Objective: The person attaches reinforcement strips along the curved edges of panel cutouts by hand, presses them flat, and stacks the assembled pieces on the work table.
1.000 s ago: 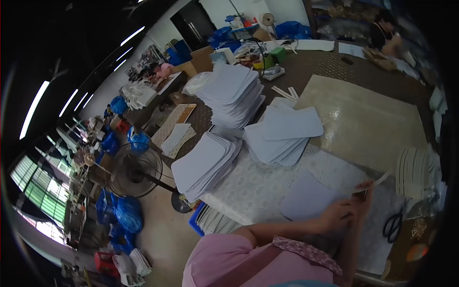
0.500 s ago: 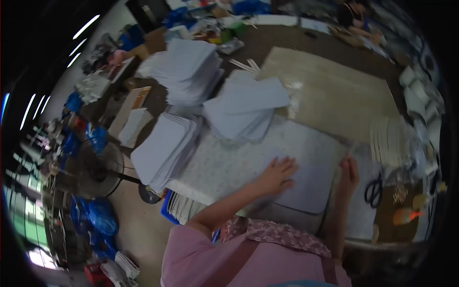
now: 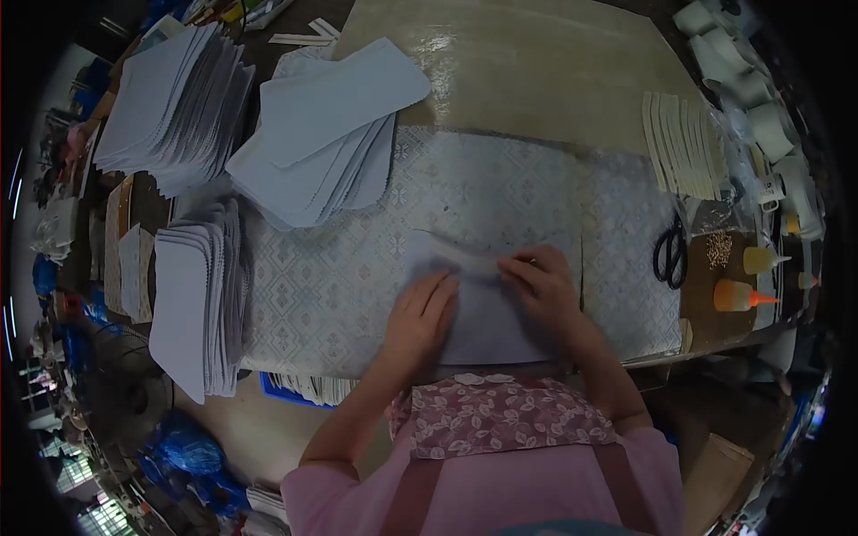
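A pale lavender-grey sheet (image 3: 496, 326) lies on the patterned table cover in front of me. Near its far edge runs a narrow off-white strip (image 3: 466, 256). My right hand (image 3: 547, 284) pinches the right end of this strip between thumb and fingers. On the left part of the sheet my left hand (image 3: 420, 314) rests with its fingers stretched out, their tips just below the strip. Whether the strip is attached to the sheet I cannot tell.
Stacks of similar sheets (image 3: 192, 295) stand on the left, with a fanned pile (image 3: 335, 152) behind. To the right are off-white strips (image 3: 681, 143), black scissors (image 3: 668, 255), small beads (image 3: 719, 250) and an orange bottle (image 3: 737, 296). White rolls (image 3: 770, 129) line the far right.
My view has turned down toward the table. My right hand has come in from the right over the sheet with the strip. My left hand has shifted to the sheet's left side.
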A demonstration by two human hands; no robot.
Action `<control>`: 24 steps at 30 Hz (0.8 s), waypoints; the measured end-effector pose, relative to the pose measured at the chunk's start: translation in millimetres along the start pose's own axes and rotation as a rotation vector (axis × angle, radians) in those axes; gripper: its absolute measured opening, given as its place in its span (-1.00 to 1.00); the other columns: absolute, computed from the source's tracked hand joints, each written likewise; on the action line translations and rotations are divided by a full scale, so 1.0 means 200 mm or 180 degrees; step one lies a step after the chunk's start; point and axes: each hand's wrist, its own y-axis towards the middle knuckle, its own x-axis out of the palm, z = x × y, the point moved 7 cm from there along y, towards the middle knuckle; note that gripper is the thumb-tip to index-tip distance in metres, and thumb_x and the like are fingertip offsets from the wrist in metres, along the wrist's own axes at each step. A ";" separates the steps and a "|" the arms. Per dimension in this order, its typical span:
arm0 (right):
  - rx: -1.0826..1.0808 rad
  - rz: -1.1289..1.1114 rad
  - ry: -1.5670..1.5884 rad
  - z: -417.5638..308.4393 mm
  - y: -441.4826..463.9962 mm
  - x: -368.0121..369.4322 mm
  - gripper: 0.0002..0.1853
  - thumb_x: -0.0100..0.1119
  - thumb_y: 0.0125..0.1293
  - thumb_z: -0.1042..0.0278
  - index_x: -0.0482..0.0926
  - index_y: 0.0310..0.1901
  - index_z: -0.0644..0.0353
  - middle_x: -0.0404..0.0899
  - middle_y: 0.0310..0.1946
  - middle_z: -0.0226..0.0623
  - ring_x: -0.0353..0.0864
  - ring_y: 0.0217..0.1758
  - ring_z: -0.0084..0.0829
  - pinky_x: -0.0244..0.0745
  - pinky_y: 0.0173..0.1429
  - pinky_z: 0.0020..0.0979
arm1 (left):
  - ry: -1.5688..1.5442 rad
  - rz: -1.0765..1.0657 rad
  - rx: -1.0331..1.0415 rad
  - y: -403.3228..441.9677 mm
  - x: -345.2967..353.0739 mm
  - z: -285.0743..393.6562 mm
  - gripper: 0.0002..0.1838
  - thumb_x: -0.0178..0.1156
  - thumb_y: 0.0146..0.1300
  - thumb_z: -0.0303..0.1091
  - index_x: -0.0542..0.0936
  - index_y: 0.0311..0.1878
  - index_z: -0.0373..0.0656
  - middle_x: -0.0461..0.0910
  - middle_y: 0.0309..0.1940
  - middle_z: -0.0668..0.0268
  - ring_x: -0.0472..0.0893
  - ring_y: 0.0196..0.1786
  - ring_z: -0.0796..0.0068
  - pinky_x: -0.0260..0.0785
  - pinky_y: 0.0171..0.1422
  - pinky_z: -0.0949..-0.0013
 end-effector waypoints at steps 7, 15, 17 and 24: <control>0.0026 -0.0326 0.0018 0.01 0.06 0.08 -0.70 0.41 0.16 0.45 0.74 -0.03 0.07 0.59 -0.16 -0.35 0.58 -0.07 -0.26 0.41 0.07 -0.19 | 0.0341 -0.0314 -0.0595 0.04 -0.02 -0.06 -0.54 0.32 0.27 -0.44 0.50 0.24 -0.18 0.45 0.43 0.20 0.53 0.19 0.09 0.37 0.31 0.13; 0.0231 -0.0390 0.0111 0.04 0.07 0.10 -0.65 0.45 0.11 0.48 0.74 -0.02 0.07 0.58 -0.16 -0.37 0.55 -0.04 -0.21 0.41 0.11 -0.19 | 0.0444 -0.0468 -0.0749 0.04 0.01 -0.10 -0.51 0.32 0.25 -0.41 0.52 0.27 -0.15 0.47 0.42 0.25 0.52 0.14 0.19 0.32 0.28 0.19; 0.0270 -0.0404 0.0151 0.04 0.07 0.10 -0.64 0.45 0.09 0.48 0.75 -0.02 0.06 0.58 -0.16 -0.37 0.55 -0.03 -0.21 0.41 0.12 -0.19 | 0.0452 -0.0485 -0.0763 0.04 0.01 -0.10 -0.50 0.32 0.25 -0.41 0.52 0.27 -0.15 0.48 0.42 0.25 0.52 0.14 0.20 0.31 0.29 0.20; 0.0296 -0.0380 0.0208 0.05 0.07 0.11 -0.64 0.46 0.08 0.49 0.75 -0.02 0.05 0.58 -0.17 -0.37 0.54 -0.03 -0.21 0.42 0.10 -0.20 | 0.0492 -0.0481 -0.0784 0.04 0.01 -0.10 -0.49 0.32 0.24 -0.42 0.52 0.28 -0.15 0.49 0.40 0.23 0.52 0.14 0.21 0.29 0.30 0.21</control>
